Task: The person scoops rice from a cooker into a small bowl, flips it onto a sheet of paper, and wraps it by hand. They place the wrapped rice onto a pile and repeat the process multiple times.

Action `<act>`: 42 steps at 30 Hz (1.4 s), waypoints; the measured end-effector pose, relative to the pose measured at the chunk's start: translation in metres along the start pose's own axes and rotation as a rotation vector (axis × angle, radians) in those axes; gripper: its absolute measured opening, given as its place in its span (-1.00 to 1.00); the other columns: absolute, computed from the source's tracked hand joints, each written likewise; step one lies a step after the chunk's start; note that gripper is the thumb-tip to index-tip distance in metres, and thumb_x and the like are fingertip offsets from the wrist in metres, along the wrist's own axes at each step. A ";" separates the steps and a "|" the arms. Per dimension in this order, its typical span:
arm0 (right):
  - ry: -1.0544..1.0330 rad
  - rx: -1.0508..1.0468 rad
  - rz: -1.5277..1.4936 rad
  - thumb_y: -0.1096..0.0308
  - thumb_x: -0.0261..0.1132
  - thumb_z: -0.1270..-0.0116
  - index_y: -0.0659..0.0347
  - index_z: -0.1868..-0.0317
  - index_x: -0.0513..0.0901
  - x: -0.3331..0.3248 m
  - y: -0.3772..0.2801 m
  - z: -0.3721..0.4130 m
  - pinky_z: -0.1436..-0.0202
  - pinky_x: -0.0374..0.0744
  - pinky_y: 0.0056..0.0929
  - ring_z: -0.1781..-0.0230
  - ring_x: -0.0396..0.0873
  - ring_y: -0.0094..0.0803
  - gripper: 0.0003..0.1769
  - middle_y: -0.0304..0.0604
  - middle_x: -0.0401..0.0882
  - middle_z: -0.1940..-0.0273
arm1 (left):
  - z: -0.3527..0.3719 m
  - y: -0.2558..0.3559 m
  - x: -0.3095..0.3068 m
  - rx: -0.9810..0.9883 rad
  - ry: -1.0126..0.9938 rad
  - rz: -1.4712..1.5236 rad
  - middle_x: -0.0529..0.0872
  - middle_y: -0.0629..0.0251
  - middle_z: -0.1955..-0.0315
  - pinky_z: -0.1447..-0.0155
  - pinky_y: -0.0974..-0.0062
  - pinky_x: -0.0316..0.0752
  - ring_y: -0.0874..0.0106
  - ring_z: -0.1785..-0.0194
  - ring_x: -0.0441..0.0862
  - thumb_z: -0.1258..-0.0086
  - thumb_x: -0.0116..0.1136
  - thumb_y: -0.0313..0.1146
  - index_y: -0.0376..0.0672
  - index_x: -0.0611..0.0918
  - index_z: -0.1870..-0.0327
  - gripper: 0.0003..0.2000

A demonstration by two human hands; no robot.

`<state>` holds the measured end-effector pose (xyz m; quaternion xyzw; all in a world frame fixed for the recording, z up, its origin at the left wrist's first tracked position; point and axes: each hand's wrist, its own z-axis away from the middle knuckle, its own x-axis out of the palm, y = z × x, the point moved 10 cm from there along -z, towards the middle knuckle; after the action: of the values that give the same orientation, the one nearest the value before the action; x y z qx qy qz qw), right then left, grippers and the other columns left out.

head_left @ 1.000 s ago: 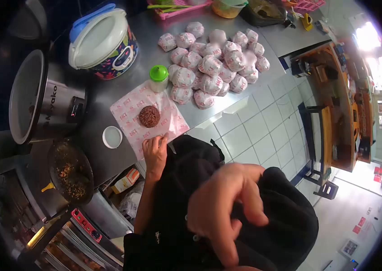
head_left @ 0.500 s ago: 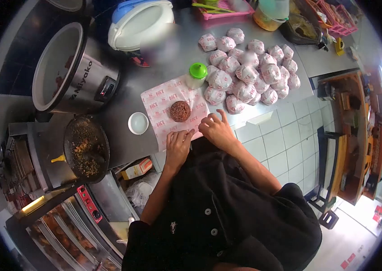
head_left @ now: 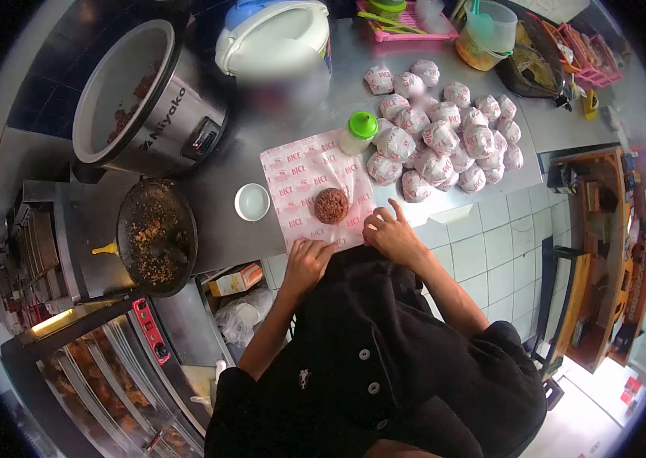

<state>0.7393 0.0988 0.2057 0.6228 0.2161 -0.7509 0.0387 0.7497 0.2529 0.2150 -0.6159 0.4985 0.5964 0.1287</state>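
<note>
A sheet of printed wrapping paper (head_left: 292,179) lies flat on the steel counter. On it sits a round ball of reddish-brown rice (head_left: 331,206), close to the near side. My left hand (head_left: 309,263) has its fingers curled on the paper's near left edge. At the near right edge, my right hand (head_left: 397,233) pinches the paper, one finger raised. A bottle with a green cap (head_left: 360,131) stands at the far side of the sheet. Left of the paper is a small white bowl (head_left: 252,202).
Many paper-wrapped balls (head_left: 440,137) are heaped at the right. A Miyako rice cooker (head_left: 174,114) and a pan of crumbly food (head_left: 156,237) stand left. Behind are a white lidded container (head_left: 273,38), partly blurred, a pink tray (head_left: 415,30) and a clear tub (head_left: 485,38).
My hands have spread a little apart along the paper's near edge. The rice ball stays on the sheet. The whole view has shifted, so the counter things appear further right.
</note>
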 end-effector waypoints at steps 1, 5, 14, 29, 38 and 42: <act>-0.045 -0.002 -0.008 0.11 0.33 -0.37 -0.06 0.08 0.75 0.002 0.000 0.000 -0.58 0.18 0.30 -0.34 0.45 -0.27 -0.79 -0.35 0.65 -0.05 | 0.004 0.001 0.003 0.007 -0.005 0.016 0.68 0.32 0.20 -0.17 0.21 0.46 0.31 0.08 0.66 -0.28 0.31 -0.44 -0.11 0.73 -0.03 -0.71; 0.024 0.023 -0.216 0.11 0.35 -0.37 -0.02 0.03 0.73 -0.018 0.010 -0.019 -0.52 0.30 0.14 -0.25 0.54 -0.18 -0.75 -0.24 0.65 -0.09 | 0.014 -0.002 0.007 -0.033 0.023 0.011 0.65 0.34 0.21 -0.18 0.20 0.45 0.32 0.08 0.65 -0.29 0.30 -0.44 -0.08 0.73 -0.04 -0.72; 0.273 0.079 -0.055 0.18 0.39 -0.32 0.17 -0.19 0.62 -0.002 0.039 -0.190 -0.29 0.49 0.09 -0.17 0.64 -0.09 -0.53 -0.05 0.71 -0.02 | 0.010 0.007 0.003 -0.003 0.028 -0.058 0.65 0.38 0.22 -0.18 0.21 0.44 0.35 0.10 0.64 -0.39 0.27 -0.36 -0.05 0.75 -0.05 -0.76; 0.156 -0.178 0.151 0.15 0.32 -0.36 -0.07 0.10 0.75 -0.028 -0.008 -0.135 -0.10 0.54 -0.25 0.10 0.73 -0.32 -0.82 -0.29 0.71 0.19 | -0.002 0.005 -0.017 -0.055 0.096 -0.057 0.62 0.24 0.04 -0.20 0.10 0.42 0.22 -0.04 0.59 -0.32 0.34 -0.36 -0.04 0.69 -0.04 -0.73; 0.294 -0.144 0.227 0.29 0.25 -0.34 -0.07 0.12 0.72 -0.041 0.010 -0.110 -0.40 0.39 -0.14 -0.04 0.64 -0.42 -0.84 -0.40 0.67 0.20 | -0.012 0.005 -0.013 -0.005 0.070 -0.053 0.61 0.29 0.05 -0.20 0.11 0.40 0.26 -0.07 0.59 -0.30 0.39 -0.36 0.01 0.70 0.00 -0.74; 0.359 -0.229 0.167 0.31 0.24 -0.33 -0.07 0.10 0.73 -0.054 0.003 -0.091 -0.41 0.41 -0.18 -0.07 0.62 -0.43 -0.81 -0.40 0.64 0.10 | -0.016 0.003 -0.018 -0.033 0.090 -0.099 0.59 0.19 -0.10 -0.31 0.02 0.38 0.17 -0.20 0.55 -0.35 0.35 -0.32 0.03 0.71 0.00 -0.78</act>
<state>0.8354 0.1189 0.2442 0.7537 0.2512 -0.5927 0.1321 0.7610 0.2473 0.2362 -0.6679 0.4628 0.5692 0.1251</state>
